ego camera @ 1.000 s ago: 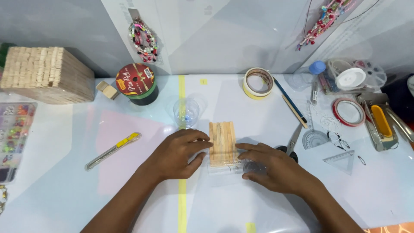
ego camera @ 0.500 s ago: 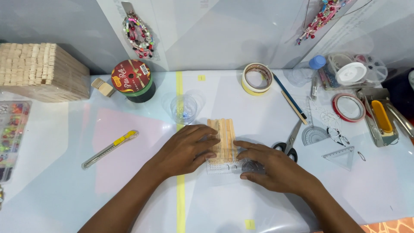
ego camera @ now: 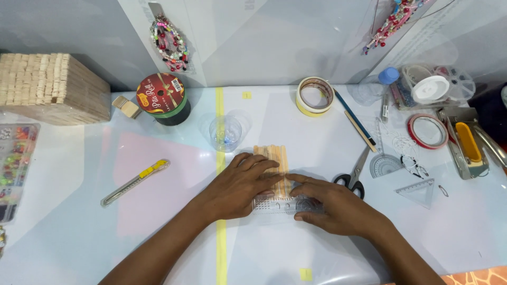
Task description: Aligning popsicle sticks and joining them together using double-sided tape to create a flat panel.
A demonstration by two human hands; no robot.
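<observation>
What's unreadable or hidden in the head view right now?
- Wooden sticks: lower ends covered by the left hand.
- Clear ruler: both ends hidden under the left hand and right hand.
- Bead tray: cut off by the left frame edge.
- Clear cup: contents too small to identify.
- Scissors: handles partly behind the right hand.

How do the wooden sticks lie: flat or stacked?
Flat, side by side: the wooden sticks form one row on the table, under the left hand.
</observation>
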